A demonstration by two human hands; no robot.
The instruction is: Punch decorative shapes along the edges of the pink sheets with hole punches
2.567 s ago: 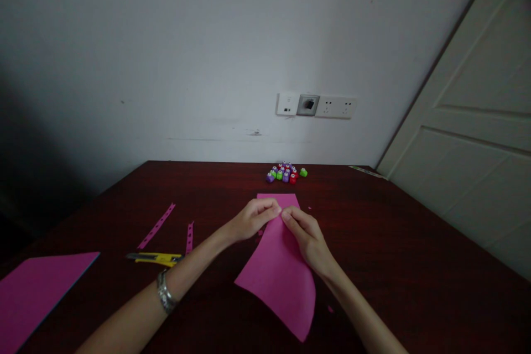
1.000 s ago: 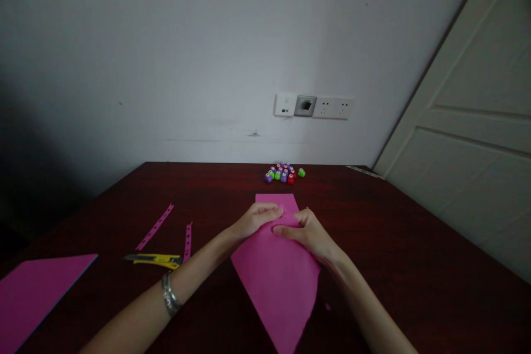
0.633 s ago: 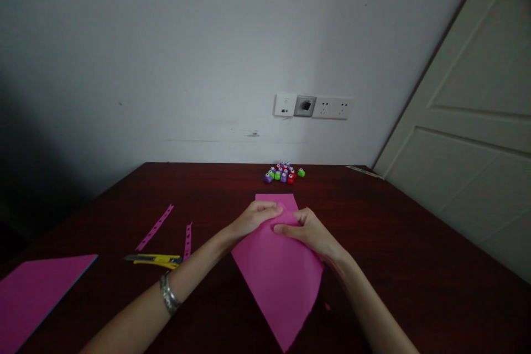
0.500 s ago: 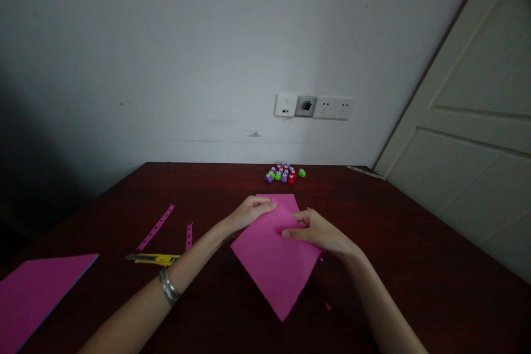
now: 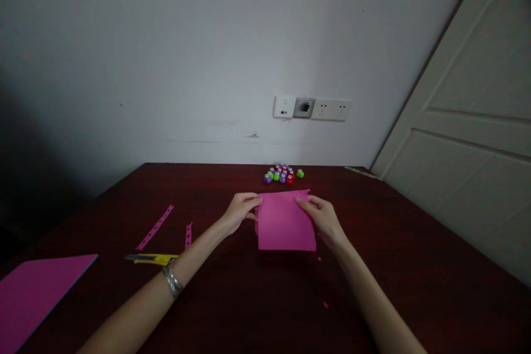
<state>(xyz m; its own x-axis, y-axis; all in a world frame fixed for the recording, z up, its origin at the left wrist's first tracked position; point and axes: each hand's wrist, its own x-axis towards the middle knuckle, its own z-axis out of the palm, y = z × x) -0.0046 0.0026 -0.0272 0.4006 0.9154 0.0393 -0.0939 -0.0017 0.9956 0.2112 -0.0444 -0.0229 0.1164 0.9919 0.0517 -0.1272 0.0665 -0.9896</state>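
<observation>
Between my two hands is a roughly square piece of pink paper [image 5: 286, 224], its face turned toward me. At its upper left corner my left hand [image 5: 243, 211] pinches it, thumb in front and fingers behind. My right hand [image 5: 323, 215] grips the upper right edge, also with the thumb on the front. A sliver of pink shows along the left side behind the front sheet, so a second layer seems to lie there. Beside my left forearm is a yellow utility knife [image 5: 155, 259] with its blade out, its right end hidden by the arm.
Two punched pink paper strips lie left, a long strip [image 5: 155, 228] and a short strip [image 5: 188, 236]. A large pink sheet [image 5: 45, 287] covers the near left. Several small craft punches [image 5: 279, 175] sit at the back. Pink scraps [image 5: 326, 305] dot the dark table [image 5: 224, 298].
The front pink sheet has turned from a diamond position to nearly square-on and lined up with the one behind. My left hand moved slightly left, my right hand to the right edge.
</observation>
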